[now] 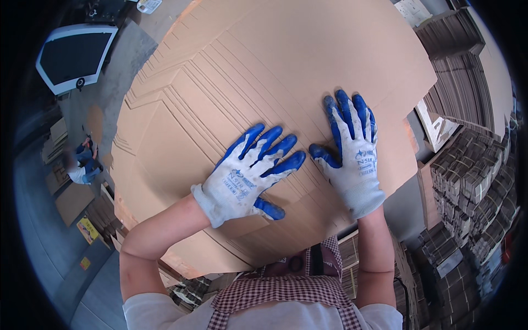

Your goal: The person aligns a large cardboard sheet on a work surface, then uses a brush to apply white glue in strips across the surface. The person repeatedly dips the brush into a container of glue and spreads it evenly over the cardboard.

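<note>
Before me lies a wide stack of brown cardboard sheets (297,49), its layers fanned out in staggered edges toward the left. Both hands wear white work gloves with blue-coated fingers. My left hand (248,170) rests palm down on the overlapping edges near the middle, fingers stretched toward the right and thumb apart. Farther right, my right hand (353,148) lies flat on the top sheet, fingers spread and pointing away from me, its thumb toward the left hand. Neither hand holds anything. The sheets' undersides are hidden.
Tied bundles of flattened cardboard (467,170) are piled at the right, with taller cardboard stacks (459,82) behind them. Far left stands a white-framed dark panel (76,55). Below it, another person (83,165) is near cardboard pieces (74,202) on the floor.
</note>
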Motion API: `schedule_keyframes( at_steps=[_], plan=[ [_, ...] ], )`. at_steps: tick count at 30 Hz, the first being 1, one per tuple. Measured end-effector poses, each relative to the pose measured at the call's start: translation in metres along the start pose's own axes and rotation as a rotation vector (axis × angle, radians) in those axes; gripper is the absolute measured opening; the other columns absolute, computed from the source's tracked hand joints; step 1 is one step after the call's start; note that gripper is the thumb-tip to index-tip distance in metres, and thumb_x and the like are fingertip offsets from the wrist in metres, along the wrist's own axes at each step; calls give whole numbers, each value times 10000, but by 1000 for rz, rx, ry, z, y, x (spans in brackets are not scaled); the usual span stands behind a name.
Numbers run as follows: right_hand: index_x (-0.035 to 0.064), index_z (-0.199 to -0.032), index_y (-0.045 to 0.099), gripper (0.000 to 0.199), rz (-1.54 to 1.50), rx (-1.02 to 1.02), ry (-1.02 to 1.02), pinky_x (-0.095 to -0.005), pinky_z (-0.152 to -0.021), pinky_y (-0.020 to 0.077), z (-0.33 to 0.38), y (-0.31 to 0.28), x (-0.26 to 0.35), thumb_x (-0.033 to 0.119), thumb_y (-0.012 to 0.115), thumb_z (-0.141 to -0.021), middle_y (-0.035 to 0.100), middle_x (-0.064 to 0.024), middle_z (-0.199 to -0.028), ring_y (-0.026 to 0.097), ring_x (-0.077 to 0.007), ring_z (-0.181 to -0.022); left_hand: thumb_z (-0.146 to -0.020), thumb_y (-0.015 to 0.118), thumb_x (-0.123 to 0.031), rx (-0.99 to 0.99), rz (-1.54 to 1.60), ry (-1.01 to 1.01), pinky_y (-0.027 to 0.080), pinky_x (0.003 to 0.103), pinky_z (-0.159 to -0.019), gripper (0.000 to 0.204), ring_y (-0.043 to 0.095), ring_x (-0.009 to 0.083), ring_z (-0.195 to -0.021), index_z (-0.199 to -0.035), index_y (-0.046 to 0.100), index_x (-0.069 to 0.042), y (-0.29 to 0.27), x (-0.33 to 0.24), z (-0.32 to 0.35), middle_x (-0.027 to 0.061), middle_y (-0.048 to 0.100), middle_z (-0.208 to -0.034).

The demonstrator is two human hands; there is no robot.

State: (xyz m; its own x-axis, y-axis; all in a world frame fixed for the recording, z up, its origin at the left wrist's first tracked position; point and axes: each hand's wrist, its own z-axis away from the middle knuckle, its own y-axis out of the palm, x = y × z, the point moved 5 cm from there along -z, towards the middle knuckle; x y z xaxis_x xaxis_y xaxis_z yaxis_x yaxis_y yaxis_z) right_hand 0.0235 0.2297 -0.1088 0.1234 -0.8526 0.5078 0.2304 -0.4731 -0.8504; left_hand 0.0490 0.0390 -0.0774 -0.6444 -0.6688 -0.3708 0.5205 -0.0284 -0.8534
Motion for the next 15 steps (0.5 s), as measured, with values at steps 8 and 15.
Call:
schedule_keyframes(
  at_steps=[8, 15],
  plan=[
    [143, -1587, 411, 862, -32, 3, -9, -527, -1287, 178, -1, -2, 2, 235, 826, -837, 327, -106, -1677, 236, -355, -1570, -773, 442, -907, 53, -4, -26, 146, 581, -1289, 1119, 258, 373, -1561, -1625, 363, -186, -9, -6, 2, 145, 334, -1668],
    [140, -1592, 402, 890, -45, 21, -12, -531, -1288, 166, -1, -4, -1, 290, 835, -828, 311, -112, -1683, 207, -355, -1580, -790, 420, -914, -19, -33, -3, 154, 560, -1287, 1143, 281, 375, -1553, -1607, 387, -114, 2, 1, -6, 159, 346, -1663]
  ],
)
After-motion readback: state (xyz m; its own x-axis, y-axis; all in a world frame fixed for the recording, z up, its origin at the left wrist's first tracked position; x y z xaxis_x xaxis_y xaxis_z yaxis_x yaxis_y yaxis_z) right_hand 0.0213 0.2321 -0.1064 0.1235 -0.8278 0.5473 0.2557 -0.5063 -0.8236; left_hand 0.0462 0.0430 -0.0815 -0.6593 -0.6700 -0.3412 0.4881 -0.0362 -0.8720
